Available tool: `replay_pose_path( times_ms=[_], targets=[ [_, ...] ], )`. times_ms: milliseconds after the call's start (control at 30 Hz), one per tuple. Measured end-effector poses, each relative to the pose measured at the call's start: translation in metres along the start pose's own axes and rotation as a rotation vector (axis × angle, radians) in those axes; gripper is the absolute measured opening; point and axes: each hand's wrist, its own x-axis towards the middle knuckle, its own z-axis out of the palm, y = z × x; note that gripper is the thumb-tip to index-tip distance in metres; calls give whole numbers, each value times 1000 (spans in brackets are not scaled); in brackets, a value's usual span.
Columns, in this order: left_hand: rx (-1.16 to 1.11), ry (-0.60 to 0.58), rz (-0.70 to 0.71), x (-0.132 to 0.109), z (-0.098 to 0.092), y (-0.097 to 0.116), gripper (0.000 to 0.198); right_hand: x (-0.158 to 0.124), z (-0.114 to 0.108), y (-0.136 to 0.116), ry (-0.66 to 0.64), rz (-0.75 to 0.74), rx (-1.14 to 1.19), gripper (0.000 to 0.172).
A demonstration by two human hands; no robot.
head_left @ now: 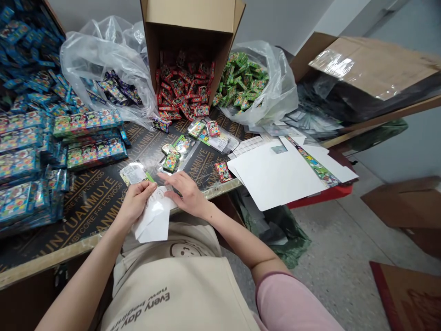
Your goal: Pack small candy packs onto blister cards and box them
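Observation:
My left hand (138, 201) pinches a small stack of white cards (155, 220) at the table's front edge, just above my lap. Fingers spread, my right hand (188, 193) lies against the upper right side of that stack; whether it grips a card is hard to make out. Just beyond the hands is a clear plastic sleeve with printed paper (133, 174). Small green boxes (171, 159) rest on another clear sleeve (188, 151) near my right fingertips. Farther right sits a small red box (223, 171) close to the edge.
Stacked blue wrapped packs (93, 151) fill the left side. At the back stand a carton of red boxes (189, 20) and plastic bags of purple (103, 55) and green boxes (280, 87). Large white sheets (275, 179) overhang the front edge at right.

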Motion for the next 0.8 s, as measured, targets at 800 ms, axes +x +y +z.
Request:
replay_pose_path(
  times_ms=[800],
  targets=[
    [1080,-15,669,104,129,2,24,-25,-138,173,-343,969,-1006,81]
  ],
)
